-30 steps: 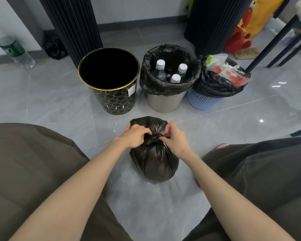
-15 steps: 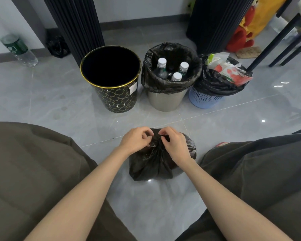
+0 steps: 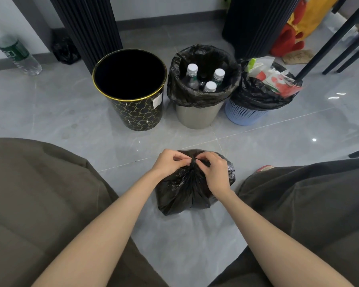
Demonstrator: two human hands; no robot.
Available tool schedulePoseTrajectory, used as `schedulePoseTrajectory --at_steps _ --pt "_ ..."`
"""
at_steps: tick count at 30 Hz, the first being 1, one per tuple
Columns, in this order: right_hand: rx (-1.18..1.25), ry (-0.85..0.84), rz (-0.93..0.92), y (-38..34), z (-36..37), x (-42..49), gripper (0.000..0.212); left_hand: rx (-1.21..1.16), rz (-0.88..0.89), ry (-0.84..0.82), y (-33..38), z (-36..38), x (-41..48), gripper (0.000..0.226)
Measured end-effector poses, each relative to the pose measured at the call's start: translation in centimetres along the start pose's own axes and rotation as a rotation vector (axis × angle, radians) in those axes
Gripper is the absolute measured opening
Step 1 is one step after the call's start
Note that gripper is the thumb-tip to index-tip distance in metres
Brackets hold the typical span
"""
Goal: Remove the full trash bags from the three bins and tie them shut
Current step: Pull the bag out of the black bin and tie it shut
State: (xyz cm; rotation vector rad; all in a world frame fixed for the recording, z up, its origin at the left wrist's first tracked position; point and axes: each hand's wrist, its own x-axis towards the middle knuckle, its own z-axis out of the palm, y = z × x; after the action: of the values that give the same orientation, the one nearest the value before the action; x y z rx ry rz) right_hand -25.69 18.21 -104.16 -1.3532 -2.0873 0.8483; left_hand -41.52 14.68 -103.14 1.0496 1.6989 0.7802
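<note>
A full black trash bag sits on the grey floor between my knees. My left hand and my right hand both pinch its gathered neck at the top. Behind it stand three bins in a row. The black bin with gold pattern on the left has no bag in it. The silver bin in the middle holds a black bag with several capped bottles. The blue perforated bin on the right holds a black bag stuffed with wrappers and paper.
Two dark ribbed columns rise behind the bins. A plastic bottle lies at the far left by the wall, near a small black bag. Black chair legs and a red and yellow toy are at the right.
The bag has slumped lower and wider on the floor, closer to me. Both hands have stayed at its neck, working the gathered plastic.
</note>
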Motion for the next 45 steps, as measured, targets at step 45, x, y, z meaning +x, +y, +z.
schedulePoseTrajectory --at_steps 45 --pt "0.297 -0.108 0.387 -0.2 -2.1 1.4 0.015 0.325 0.028 -0.039 -1.9 0.3 -0.8 0.019"
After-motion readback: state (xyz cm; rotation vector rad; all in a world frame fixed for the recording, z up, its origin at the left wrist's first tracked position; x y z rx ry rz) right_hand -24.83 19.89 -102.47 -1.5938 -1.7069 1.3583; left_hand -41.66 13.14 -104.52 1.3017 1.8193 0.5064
